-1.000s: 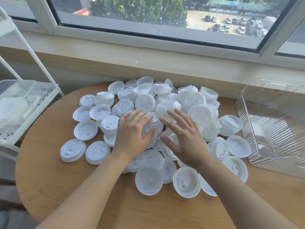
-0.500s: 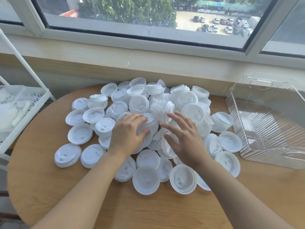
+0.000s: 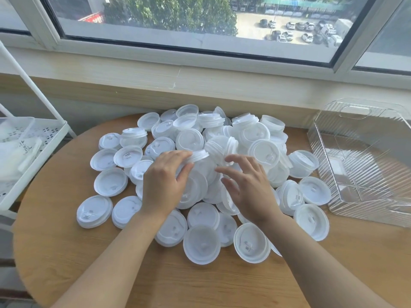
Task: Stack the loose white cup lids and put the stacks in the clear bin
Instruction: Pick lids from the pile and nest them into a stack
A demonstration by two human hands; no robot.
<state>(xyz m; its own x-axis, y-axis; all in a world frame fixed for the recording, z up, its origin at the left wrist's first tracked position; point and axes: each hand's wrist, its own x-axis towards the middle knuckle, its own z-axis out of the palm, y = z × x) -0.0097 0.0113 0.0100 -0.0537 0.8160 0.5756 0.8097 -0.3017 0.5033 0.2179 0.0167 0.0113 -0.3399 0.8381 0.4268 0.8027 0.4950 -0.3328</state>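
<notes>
A heap of loose white cup lids (image 3: 263,152) covers the middle of the round wooden table (image 3: 155,276), some nested in short stacks, some upside down. In the middle of the heap my left hand (image 3: 164,181) grips a white lid (image 3: 198,155) between fingers and thumb, its far rim tilted up. My right hand (image 3: 246,187) hovers beside it with fingers spread and slightly bent, fingertips near a short stack of lids (image 3: 221,146) lying on its side. It holds nothing. The clear bin (image 3: 364,210) stands at the table's right edge with no lids visible inside.
A white perforated rack shelf (image 3: 44,147) holding white bags stands off the table's left edge. A window sill and wall (image 3: 200,85) run just behind the heap. Bare wood shows along the table's near side.
The view has shifted a little. My left hand has closed on a lid and tipped it up. My right hand's fingers have lifted and bent above the pile.
</notes>
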